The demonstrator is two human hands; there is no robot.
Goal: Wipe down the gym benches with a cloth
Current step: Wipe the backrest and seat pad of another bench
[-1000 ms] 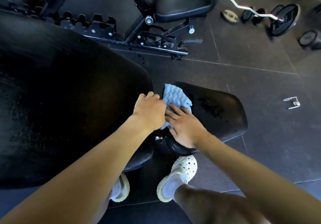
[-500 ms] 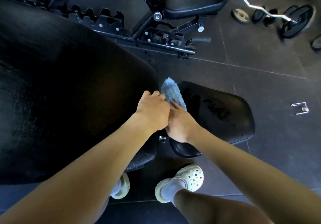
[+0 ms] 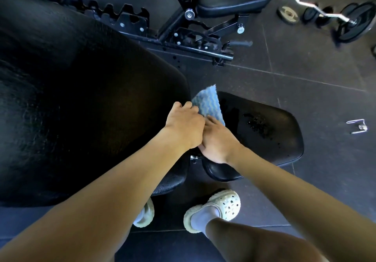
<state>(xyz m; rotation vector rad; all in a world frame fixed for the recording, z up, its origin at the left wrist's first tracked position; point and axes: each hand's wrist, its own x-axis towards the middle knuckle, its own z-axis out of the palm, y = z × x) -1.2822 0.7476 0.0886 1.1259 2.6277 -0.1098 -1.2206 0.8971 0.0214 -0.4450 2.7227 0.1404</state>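
**Both hands on the cloth at the seat pad's left edge**

We take the black seat pad point(image 3: 270, 145) as our landmark. The blue wavy-striped cloth point(image 3: 208, 104) stands up at the seat pad's left edge, in the gap between it and the large black back pad point(image 3: 81, 109) that lies to its left. Our left hand point(image 3: 184, 127) sits at that same edge with its fingers curled onto the cloth's left side, gripping it. Our right hand point(image 3: 218, 143) lies on the seat pad's left end, touching the left hand, with its fingers laid straight against the lower part of the cloth. The fingertips are partly hidden under the left hand. A patch of wet droplets point(image 3: 257, 123) glistens near the middle of the seat pad. Below the seat pad we see two pale clogs point(image 3: 225, 205) on the dark floor point(image 3: 305, 74). Right of the seat pad a small metal clip point(image 3: 357, 126) lies on the floor. Above the seat pad stands the frame of a second bench point(image 3: 193, 38), and up to the right of it a curl bar point(image 3: 317, 7) with plates
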